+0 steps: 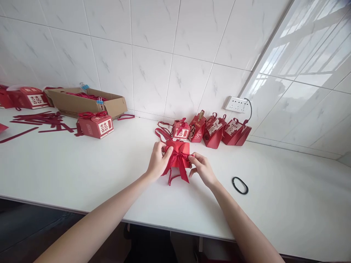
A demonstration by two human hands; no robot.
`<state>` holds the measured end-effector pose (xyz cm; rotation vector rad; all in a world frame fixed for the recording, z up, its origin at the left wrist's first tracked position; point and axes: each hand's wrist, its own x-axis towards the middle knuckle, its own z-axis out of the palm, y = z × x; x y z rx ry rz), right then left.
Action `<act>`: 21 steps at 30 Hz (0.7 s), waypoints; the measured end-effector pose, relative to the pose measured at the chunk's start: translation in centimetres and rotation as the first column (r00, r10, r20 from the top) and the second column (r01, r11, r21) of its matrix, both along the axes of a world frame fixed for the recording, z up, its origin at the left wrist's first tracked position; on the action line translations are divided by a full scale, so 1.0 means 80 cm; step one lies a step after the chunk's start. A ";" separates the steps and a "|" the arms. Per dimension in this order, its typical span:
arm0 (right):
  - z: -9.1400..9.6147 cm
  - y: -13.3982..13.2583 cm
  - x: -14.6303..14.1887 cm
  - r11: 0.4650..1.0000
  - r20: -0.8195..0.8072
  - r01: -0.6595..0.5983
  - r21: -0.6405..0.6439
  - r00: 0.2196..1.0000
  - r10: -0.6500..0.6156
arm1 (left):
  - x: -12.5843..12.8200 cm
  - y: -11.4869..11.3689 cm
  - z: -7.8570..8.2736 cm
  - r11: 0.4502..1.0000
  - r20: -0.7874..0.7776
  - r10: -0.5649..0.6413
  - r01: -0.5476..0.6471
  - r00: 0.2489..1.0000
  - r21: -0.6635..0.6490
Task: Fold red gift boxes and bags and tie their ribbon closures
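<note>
A small red gift box [181, 149] stands on the white table [82, 171] in front of me, with a red ribbon bow [178, 160] tied across its near side and a twisted red cord hanging below. My left hand [158, 160] pinches the bow's left loop, fingers closed. My right hand [202, 168] pinches the bow's right loop at the box's corner, fingers closed too.
Several finished red gift boxes [214, 130] line the tiled wall behind. At the far left are a cardboard carton [82, 102], another red box [95, 125] and loose red ribbons [41, 120]. A black hair tie [240, 185] lies to the right. A wall socket [236, 104] is above.
</note>
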<state>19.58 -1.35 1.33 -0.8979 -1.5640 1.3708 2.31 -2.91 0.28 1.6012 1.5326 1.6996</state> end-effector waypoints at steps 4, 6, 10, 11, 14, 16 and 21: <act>-0.001 0.000 0.001 1.000 -0.028 -0.003 -0.012 1.000 0.003 | 0.001 -0.003 0.002 0.999 0.005 -0.036 0.036 0.999 -0.017; -0.002 0.001 0.001 0.999 -0.063 -0.020 -0.033 0.998 0.018 | 0.001 -0.004 0.003 0.999 0.038 -0.038 0.039 0.999 -0.027; -0.006 0.004 0.000 0.994 -0.163 -0.067 -0.090 0.985 0.052 | 0.003 -0.006 0.005 0.999 0.114 -0.037 0.041 0.993 -0.034; -0.007 0.004 -0.001 0.991 -0.188 -0.074 -0.108 0.981 0.053 | 0.004 -0.006 0.005 0.999 0.122 -0.036 0.041 0.992 -0.036; -0.012 0.007 -0.004 0.984 -0.260 -0.089 -0.157 0.965 0.046 | 0.006 -0.007 0.005 0.999 0.116 -0.025 0.030 0.993 -0.041; -0.014 0.008 -0.006 0.979 -0.302 -0.096 -0.178 0.953 0.038 | 0.006 -0.006 0.004 0.999 0.113 -0.017 0.022 0.993 -0.044; -0.015 0.008 -0.015 0.976 -0.359 -0.086 -0.198 0.933 0.009 | 0.007 -0.003 0.006 0.996 0.137 0.013 -0.001 0.991 -0.086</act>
